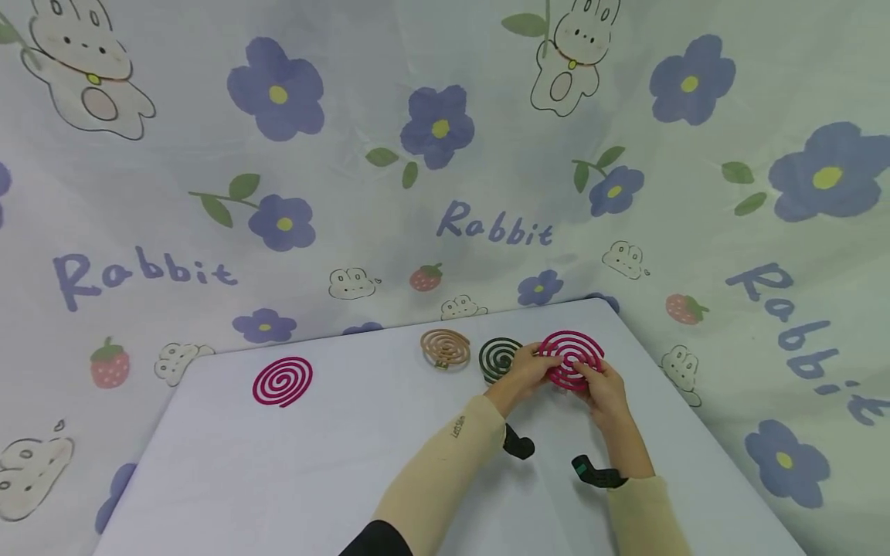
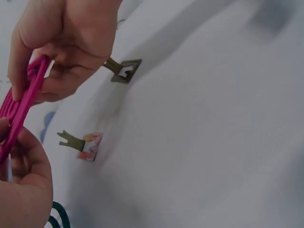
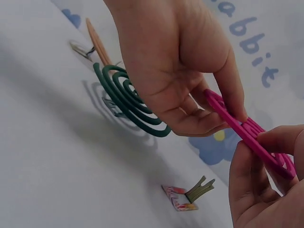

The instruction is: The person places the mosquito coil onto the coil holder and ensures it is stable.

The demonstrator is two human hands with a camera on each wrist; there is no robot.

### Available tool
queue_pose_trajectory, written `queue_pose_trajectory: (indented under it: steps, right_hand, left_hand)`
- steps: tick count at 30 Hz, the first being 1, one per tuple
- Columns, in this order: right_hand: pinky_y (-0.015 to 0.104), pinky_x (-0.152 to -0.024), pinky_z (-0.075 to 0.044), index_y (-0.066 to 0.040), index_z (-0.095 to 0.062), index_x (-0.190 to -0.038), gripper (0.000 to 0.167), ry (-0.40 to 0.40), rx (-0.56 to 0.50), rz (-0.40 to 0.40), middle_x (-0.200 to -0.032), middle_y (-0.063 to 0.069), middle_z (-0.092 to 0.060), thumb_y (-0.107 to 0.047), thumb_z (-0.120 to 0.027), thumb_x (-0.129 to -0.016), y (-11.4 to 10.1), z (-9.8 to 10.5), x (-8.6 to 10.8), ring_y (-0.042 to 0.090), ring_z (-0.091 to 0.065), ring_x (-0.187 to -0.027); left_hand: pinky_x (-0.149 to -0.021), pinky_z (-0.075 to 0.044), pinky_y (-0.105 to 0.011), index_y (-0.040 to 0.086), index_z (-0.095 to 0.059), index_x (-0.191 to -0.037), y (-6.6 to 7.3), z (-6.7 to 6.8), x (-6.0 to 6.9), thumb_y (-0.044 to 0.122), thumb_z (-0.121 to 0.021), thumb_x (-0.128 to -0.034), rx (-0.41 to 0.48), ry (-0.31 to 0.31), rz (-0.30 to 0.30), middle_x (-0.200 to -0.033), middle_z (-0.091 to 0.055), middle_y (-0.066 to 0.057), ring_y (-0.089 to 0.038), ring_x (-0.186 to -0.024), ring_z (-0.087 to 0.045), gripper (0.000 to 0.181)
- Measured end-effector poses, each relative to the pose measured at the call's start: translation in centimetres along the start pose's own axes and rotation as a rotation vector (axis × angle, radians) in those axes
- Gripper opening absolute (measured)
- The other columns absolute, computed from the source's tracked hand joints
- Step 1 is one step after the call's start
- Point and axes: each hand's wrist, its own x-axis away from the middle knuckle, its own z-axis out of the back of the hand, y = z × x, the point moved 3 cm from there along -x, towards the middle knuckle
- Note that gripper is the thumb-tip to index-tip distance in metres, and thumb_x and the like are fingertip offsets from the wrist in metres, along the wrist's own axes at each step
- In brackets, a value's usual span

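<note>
Far-left coil: magenta mosquito coil [image 1: 282, 381], lying on the white tabletop [image 1: 208, 479], well apart from the rest.
Tan coil: mosquito coil [image 1: 445, 347] near the table's far edge, carried on a small metal stand [image 1: 441, 364].
Green coil: dark green mosquito coil [image 1: 499, 357], just beside the tan one, raised on a stand and partly hidden by the left arm in the head view.
Left hand: left hand [image 1: 527, 371], pinching the left part of the held coil; thumb on one face, fingers on the other.
Printed stand: forked stand with a printed square base [image 3: 194, 194], standing on the table below the two hands, its prong bearing nothing.
Held coil: second magenta coil [image 1: 571, 357], in the air between both hands, right of the green coil and tilted up; whether one spiral or two interleaved, cannot tell.
Handling: probably very light, stiff and dry; likely brittle, so twisting or prying could snap an arm of the spiral.
Where to hold: flat across several turns, thumb against fingers, near the outer rim or centre; a lone outer turn would probably flex and break.
Right hand: right hand [image 1: 608, 394], pinching the coil's right part likewise.
Plain stand: square-based metal stand [image 2: 119, 77], beyond the printed one, partly behind the right hand in the left wrist view.
</note>
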Motion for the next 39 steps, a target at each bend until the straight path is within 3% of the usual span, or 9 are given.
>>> queue_pose_trajectory:
  steps: [5, 19, 28, 39]
  right_hand:
    - [0.022, -0.073, -0.054, -0.002, -0.037, -0.146, 0.061, 0.000, -0.013, -0.017, -0.139, 0.017, -0.044, -0.026, -0.063, -0.096, 0.6, 0.0, -0.4, 0.007, -0.063, -0.087]
    - [0.020, -0.068, -0.052, 0.001, -0.047, -0.139, 0.060, 0.046, 0.153, -0.003, -0.132, 0.016, -0.050, -0.030, -0.068, -0.093, 1.1, 0.4, -1.4, 0.009, -0.057, -0.086]
    - [0.020, -0.068, -0.053, 0.002, -0.047, -0.138, 0.058, 0.050, 0.179, -0.023, -0.132, 0.017, -0.050, -0.029, -0.067, -0.093, 1.4, 0.4, -1.9, 0.008, -0.057, -0.085]
    - [0.017, -0.071, -0.051, 0.003, -0.043, -0.141, 0.061, 0.033, 0.199, -0.024, -0.139, 0.019, -0.046, -0.029, -0.065, -0.094, 1.5, 0.5, -2.1, 0.009, -0.055, -0.093]
  left_hand:
    - [-0.076, -0.056, -0.033, 0.003, -0.063, -0.117, -0.5, 0.1, -0.3, 0.010, -0.077, -0.0833, -0.051, 0.056, -0.004, -0.098, -0.065, -0.005, -0.017, -0.088, -0.065, 0.037]
    - [-0.075, -0.056, -0.030, 0.001, -0.064, -0.114, -1.0, -0.2, -0.4, 0.007, -0.076, -0.0827, -0.127, 0.111, -0.032, -0.096, -0.065, -0.005, -0.015, -0.088, -0.065, 0.034]
    - [-0.079, -0.054, -0.032, 0.002, -0.066, -0.113, -1.7, -0.4, -1.0, 0.010, -0.079, -0.0803, -0.234, 0.184, -0.039, -0.097, -0.067, -0.004, -0.015, -0.090, -0.063, 0.037]
    - [-0.080, -0.054, -0.033, 0.000, -0.067, -0.111, -1.9, -0.5, -1.3, 0.006, -0.079, -0.0796, -0.249, 0.186, -0.065, -0.096, -0.067, -0.004, -0.015, -0.090, -0.062, 0.034]
